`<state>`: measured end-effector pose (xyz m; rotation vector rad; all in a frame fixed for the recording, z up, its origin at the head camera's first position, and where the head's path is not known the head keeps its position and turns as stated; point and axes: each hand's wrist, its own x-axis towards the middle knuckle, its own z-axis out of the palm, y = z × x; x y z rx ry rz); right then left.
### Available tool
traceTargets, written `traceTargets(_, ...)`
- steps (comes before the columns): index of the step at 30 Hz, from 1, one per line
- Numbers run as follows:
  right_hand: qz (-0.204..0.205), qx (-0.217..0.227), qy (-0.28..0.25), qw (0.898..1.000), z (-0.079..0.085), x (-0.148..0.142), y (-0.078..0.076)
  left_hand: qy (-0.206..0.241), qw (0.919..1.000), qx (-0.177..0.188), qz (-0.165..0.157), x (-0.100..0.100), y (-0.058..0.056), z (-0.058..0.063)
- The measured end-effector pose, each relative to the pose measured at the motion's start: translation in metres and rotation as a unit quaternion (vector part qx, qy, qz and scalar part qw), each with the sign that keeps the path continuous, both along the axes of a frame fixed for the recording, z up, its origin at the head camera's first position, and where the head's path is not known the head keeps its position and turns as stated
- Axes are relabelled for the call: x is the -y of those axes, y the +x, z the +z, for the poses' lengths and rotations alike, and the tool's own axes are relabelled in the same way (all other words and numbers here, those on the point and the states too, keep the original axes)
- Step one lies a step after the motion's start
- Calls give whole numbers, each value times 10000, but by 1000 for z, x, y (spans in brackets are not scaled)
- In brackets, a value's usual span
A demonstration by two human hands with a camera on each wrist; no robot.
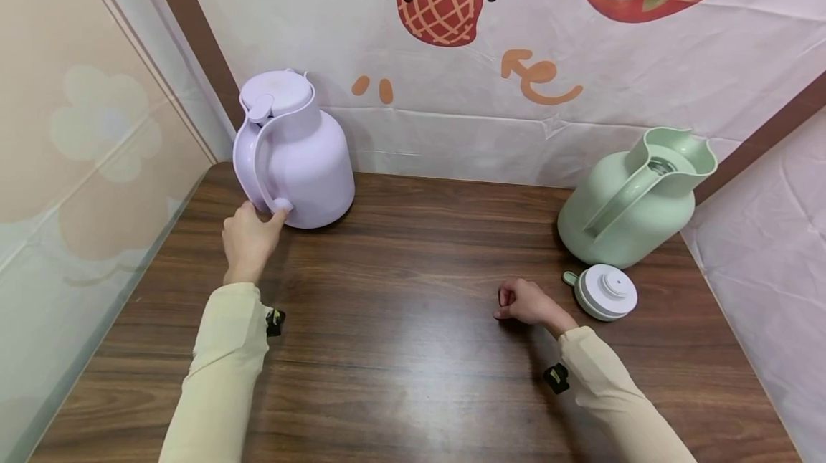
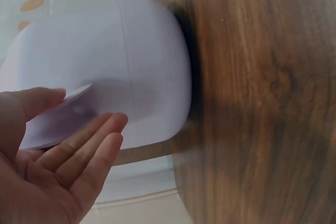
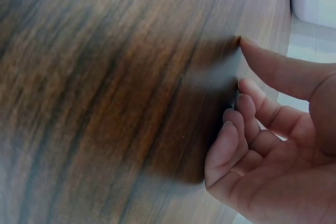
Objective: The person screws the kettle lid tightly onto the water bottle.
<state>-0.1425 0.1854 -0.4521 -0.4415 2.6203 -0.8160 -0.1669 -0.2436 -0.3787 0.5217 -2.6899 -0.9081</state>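
A lilac thermos jug (image 1: 316, 169) with its lid on stands upright at the back left. My left hand (image 1: 250, 239) is at the lower end of its handle. The left wrist view shows the thumb (image 2: 44, 100) at the handle's edge and the other fingers (image 2: 86, 163) nearly straight on the other side, not curled round it. My right hand (image 1: 525, 302) rests on the table with loosely bent fingers and holds nothing. Beside it, to the right, lies a white and green jug lid (image 1: 606, 293). Behind that lid, a green thermos jug (image 1: 626, 212) stands with its top uncovered.
The wooden table (image 1: 400, 348) runs back to a printed cloth wall (image 1: 445, 140). Cloth walls also stand at the left and right edges. A small black device (image 1: 274, 322) sits at the left wrist and another (image 1: 556, 378) at the right.
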Motion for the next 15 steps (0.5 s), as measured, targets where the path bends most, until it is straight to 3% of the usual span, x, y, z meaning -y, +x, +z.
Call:
traceTargets(8,-102,-7,-113,9999,-2,-1,2,-15,9994,-326,117,-15,17,-8)
traceTargets(15,-189,-113,-180,9996,-5,-3,6,-3,9981,-550,-270,-39,32,-23)
